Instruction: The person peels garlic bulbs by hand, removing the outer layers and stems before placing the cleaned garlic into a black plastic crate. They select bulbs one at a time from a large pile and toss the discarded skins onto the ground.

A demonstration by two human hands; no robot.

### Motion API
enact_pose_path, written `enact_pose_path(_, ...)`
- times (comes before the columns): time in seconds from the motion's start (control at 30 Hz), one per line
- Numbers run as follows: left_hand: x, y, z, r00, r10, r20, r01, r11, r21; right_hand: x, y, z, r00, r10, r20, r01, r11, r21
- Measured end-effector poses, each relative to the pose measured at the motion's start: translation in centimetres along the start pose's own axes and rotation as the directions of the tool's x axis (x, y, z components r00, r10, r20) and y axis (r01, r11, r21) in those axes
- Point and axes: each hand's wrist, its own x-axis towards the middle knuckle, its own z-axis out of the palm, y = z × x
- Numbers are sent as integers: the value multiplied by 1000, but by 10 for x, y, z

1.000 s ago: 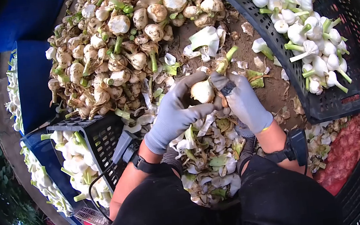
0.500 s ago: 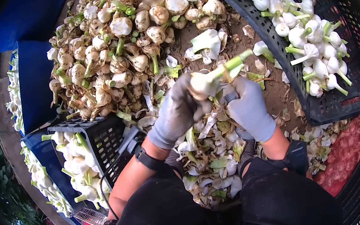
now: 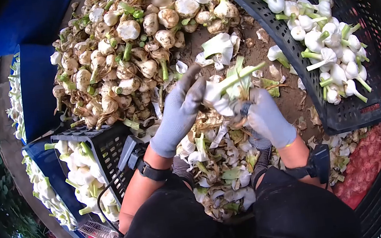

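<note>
Between my hands is a garlic bulb point(image 3: 217, 100) with its green stem pointing up and right, loose skin hanging around it. My left hand point(image 3: 181, 113), in a grey glove with dirty fingers, is open beside the bulb, its fingers stretched upward. In a matching glove, my right hand point(image 3: 269, 118) is closed at the bulb's right side, on the bulb and its loose skin. A dark band or small tool point(image 3: 245, 108) shows at the right fingers; motion blurs the detail. Peeled skins point(image 3: 224, 176) lie on the ground below, between my legs.
Untrimmed garlic bulbs point(image 3: 112, 62) form a heap ahead on the left. A black crate point(image 3: 343, 121) on the right holds clean white bulbs; another crate point(image 3: 113, 145) at left is full. Red mesh sacks point(image 3: 362, 164) lie at lower right. One bulb point(image 3: 278, 55) lies beside the right crate.
My left hand has let go of the bulb and its fingers have straightened. My right hand has dropped slightly, and skin now hangs loose around the bulb and stem.
</note>
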Motion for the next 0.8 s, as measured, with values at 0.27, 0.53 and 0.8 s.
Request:
enact_pose_path(0.27, 11, 11, -5, 934, -327, 142, 324, 945, 45, 9, 15, -10, 853, -481, 202, 494, 618, -612)
enact_pose_path(0.53, 9, -20, -25, 988, -142, -53, 23, 484, -875, -19, 18, 5, 774, 429, 466, 382, 272, -883)
enact_pose_path(0.8, 1, 37, 23, 976, 7, 216, 17, 994, -107, -1, -19, 2, 923, -331, 194, 364, 916, -168)
